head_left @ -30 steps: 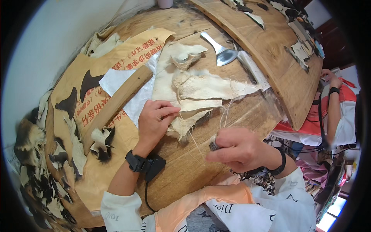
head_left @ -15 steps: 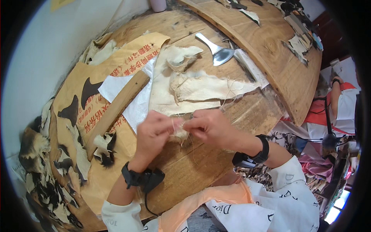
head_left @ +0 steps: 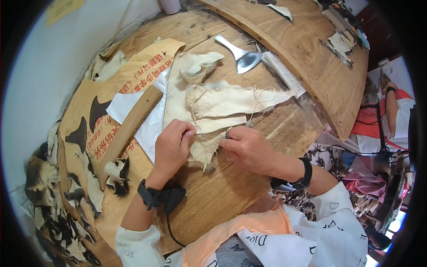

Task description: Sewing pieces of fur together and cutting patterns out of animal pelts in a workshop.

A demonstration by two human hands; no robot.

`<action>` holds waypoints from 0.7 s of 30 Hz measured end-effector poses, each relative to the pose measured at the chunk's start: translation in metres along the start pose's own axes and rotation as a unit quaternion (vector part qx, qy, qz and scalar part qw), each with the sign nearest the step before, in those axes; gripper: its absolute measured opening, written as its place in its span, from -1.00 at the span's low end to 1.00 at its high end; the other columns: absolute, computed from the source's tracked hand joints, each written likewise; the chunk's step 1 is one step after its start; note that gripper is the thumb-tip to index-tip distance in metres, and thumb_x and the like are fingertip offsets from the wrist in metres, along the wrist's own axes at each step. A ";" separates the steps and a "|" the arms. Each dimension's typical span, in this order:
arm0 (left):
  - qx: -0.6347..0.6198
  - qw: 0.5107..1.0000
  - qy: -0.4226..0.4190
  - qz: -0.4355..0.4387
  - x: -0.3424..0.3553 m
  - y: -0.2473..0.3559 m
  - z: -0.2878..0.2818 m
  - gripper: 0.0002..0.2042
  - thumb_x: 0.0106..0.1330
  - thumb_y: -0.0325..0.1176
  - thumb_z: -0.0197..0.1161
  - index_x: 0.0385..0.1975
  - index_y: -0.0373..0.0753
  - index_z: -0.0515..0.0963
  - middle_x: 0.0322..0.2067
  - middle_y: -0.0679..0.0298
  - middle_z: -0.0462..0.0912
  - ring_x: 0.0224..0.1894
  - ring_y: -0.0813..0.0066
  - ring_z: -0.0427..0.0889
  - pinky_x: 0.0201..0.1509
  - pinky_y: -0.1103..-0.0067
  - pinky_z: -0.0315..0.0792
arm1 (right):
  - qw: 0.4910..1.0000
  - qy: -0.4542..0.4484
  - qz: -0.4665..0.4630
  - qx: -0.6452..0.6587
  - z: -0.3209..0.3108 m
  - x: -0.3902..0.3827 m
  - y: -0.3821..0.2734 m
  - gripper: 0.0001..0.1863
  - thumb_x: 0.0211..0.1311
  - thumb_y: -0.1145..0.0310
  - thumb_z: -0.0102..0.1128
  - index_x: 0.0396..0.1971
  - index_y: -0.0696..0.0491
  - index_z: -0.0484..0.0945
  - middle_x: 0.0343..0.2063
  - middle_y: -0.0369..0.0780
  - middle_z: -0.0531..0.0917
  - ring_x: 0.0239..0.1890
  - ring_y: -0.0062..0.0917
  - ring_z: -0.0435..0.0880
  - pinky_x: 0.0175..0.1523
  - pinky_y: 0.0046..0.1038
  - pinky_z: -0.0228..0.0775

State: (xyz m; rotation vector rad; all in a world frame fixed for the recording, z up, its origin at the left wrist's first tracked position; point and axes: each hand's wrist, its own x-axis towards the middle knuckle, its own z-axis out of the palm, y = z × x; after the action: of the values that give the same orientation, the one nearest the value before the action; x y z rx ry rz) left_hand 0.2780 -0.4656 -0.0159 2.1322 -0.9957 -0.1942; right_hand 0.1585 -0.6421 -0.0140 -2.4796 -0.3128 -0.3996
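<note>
My left hand is closed in a pinch at the left edge of a pale piece of hide, with fine thread at its fingertips. Right of that piece, my right hand is also closed, its fingers curled on pale thread; a dark ring-like band shows on one finger. Whether a needle is in its grip is too small to tell. Just beyond both hands lie larger cream hide pieces, partly overlapping. Loose thread trails over them.
A metal blade with a flared edge lies beyond the hides, near a long wooden strip. To the left are a wooden stick, brown paper, dark curved pieces and black-and-white fur scraps. Another person's arm shows at right.
My hands have moved apart from close together, the right one going right. More of the small hide piece shows between them. The whole scene has shifted slightly left and up in view.
</note>
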 end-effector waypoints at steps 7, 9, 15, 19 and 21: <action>0.061 0.997 -0.023 -0.043 0.004 0.001 0.004 -0.90 0.20 -0.38 0.08 -0.45 -0.26 0.45 -0.48 0.13 0.46 -0.40 0.15 0.47 -0.33 0.42 0.35 | 0.979 -0.113 -0.113 0.126 -0.050 0.002 -0.025 -0.77 -0.18 0.53 0.19 -0.40 0.04 0.53 -0.60 -0.26 0.35 -0.53 -0.41 0.42 -0.47 -0.41 0.29; 0.046 0.998 -0.020 -0.046 0.004 0.001 0.004 -0.92 0.19 -0.39 0.11 -0.43 -0.24 0.48 -0.48 0.15 0.46 -0.41 0.17 0.47 -0.34 0.42 0.35 | 0.947 -0.167 -0.158 0.223 -0.055 0.008 -0.031 -0.76 -0.18 0.53 0.20 -0.39 0.03 0.53 -0.60 -0.26 0.34 -0.54 -0.42 0.42 -0.49 -0.42 0.28; -0.031 0.997 -0.040 0.053 -0.008 0.008 -0.020 -0.93 0.08 -0.45 0.23 -0.44 -0.21 0.60 -0.52 0.27 0.50 -0.43 0.38 0.48 -0.35 0.51 0.37 | 0.952 -0.083 -0.067 0.287 -0.024 0.034 -0.016 -0.89 -0.19 0.51 0.16 -0.54 0.07 0.52 -0.64 -0.22 0.42 -0.56 -0.34 0.48 -0.51 -0.37 0.30; -0.126 0.991 -0.031 -0.037 -0.019 0.017 -0.018 -0.92 0.04 -0.45 0.27 -0.47 -0.22 0.65 -0.57 0.27 0.50 -0.42 0.45 0.48 -0.30 0.57 0.38 | 0.981 0.002 0.027 0.192 0.007 0.033 -0.008 -0.96 -0.17 0.50 0.15 -0.62 0.05 0.54 -0.66 -0.20 0.44 -0.57 -0.30 0.51 -0.49 -0.34 0.33; -0.124 0.980 0.000 -0.154 -0.015 0.013 -0.012 -0.86 0.03 -0.43 0.27 -0.38 -0.19 0.65 -0.55 0.27 0.51 -0.41 0.40 0.46 -0.26 0.55 0.36 | 0.993 -0.045 0.020 0.109 0.014 0.023 -0.008 -0.97 -0.17 0.49 0.15 -0.65 0.08 0.49 -0.66 -0.20 0.43 -0.55 -0.30 0.51 -0.46 -0.32 0.35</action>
State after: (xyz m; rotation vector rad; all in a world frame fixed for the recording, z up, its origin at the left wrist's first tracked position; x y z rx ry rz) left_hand 0.2648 -0.4533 -0.0006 2.0419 -0.6008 -0.4453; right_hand 0.1805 -0.6246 -0.0122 -2.2883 -0.3260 -0.2241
